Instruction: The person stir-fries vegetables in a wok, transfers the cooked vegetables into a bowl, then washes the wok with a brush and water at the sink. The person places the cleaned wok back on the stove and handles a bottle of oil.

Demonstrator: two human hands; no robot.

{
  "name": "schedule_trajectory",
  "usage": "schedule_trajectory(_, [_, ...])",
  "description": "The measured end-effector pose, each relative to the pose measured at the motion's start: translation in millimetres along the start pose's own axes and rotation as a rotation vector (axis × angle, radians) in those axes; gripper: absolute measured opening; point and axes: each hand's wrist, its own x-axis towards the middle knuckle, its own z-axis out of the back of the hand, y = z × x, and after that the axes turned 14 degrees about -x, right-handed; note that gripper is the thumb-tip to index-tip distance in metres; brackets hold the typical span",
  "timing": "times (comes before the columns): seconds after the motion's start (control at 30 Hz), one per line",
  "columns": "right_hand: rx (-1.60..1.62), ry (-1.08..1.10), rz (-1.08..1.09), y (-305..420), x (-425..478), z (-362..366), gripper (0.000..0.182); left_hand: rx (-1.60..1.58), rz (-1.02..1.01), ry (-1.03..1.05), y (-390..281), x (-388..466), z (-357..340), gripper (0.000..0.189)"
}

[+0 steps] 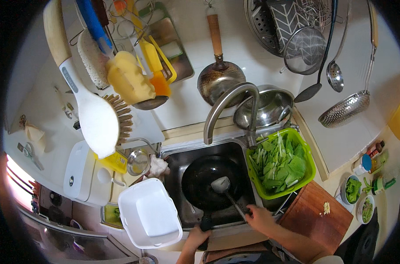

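A black wok (200, 191) rests inside the stainless steel sink (177, 165), and its handle (206, 221) reaches over the front rim. My left hand (198, 236) is closed around that handle. In my right hand (262, 218) is the shaft end of a metal wok spatula (234, 202). The spatula's blade lies within the wok, near its middle. Above the sink curves a brushed-metal faucet (231, 94). Leafy greens (282, 161) fill a bright green basket (311, 168) to the right of the sink.
A white plastic basin (125, 211) stands left of the sink. Chopped garlic (326, 208) lies on a wooden cutting board (313, 214) at right, near bowls of greens (352, 190) and bottles. A wooden-handled brush (97, 122) hangs close to the camera; a pan and strainers hang behind.
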Motion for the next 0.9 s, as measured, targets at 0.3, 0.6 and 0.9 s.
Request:
schedule_trajectory(0.3, [-0.882,-0.339,-0.014,-53,205,74,0.037,0.452,0.038,-0.274,-18,-41,-3,0.052])
schedule_trajectory(0.6, [-0.705,-0.394,0.087,-49,165,72,0.035,0.125,0.051,-0.342,-9,-62,2,0.052])
schedule_trajectory(0.9, [-0.010,-0.149,0.132,-16,-8,-1,0.035,0.033,-0.059,-0.296,7,-54,5,0.055])
